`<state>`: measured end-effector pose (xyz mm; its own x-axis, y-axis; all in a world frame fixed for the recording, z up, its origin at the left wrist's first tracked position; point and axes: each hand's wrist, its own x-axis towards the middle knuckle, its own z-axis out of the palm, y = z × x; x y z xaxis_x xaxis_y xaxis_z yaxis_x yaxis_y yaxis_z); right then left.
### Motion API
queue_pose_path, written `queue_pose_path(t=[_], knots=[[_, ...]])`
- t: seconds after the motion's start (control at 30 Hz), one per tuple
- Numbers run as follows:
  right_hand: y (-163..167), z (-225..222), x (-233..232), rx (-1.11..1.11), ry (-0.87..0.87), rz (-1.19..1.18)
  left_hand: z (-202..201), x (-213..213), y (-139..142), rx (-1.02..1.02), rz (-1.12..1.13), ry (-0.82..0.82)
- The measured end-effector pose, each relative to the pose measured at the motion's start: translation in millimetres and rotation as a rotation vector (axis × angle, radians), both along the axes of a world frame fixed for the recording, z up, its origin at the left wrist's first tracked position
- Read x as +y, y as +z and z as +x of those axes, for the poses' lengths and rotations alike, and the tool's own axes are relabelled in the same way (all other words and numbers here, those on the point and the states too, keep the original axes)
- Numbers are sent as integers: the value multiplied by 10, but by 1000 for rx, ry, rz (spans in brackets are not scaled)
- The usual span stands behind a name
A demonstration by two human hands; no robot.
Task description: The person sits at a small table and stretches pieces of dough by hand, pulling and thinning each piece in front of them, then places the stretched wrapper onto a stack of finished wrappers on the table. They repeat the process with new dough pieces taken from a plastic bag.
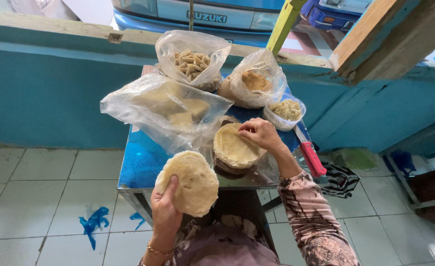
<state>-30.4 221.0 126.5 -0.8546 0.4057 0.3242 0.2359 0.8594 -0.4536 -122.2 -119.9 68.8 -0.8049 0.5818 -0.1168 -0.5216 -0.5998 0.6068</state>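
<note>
Our left hand (166,207) has its grip closed around a flat dough round (194,183) off the worktop's (138,165) front edge; our right hand (261,133) pinches the dough stack (233,147) near that edge.

Head-worn camera, looking steeply down, close over small table (143,162)
</note>
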Motion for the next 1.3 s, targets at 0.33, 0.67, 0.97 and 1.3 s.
queue_pose_path(t=[0.33, 0.67, 0.97, 1.3], knots=[[-73, -79, 156, -34, 47, -267, -14, -18, 35, -11, 3, 5], [-26, -104, 113, 74, 72, -107, -16, -25, 50, -1, 7, 7], [134, 33, -420, 175, 45, 209, -16, -32, 71, -3, 14, 3], [19, 149, -938, 128, 115, 327, 55, 17, 80, -10, 24, -54]])
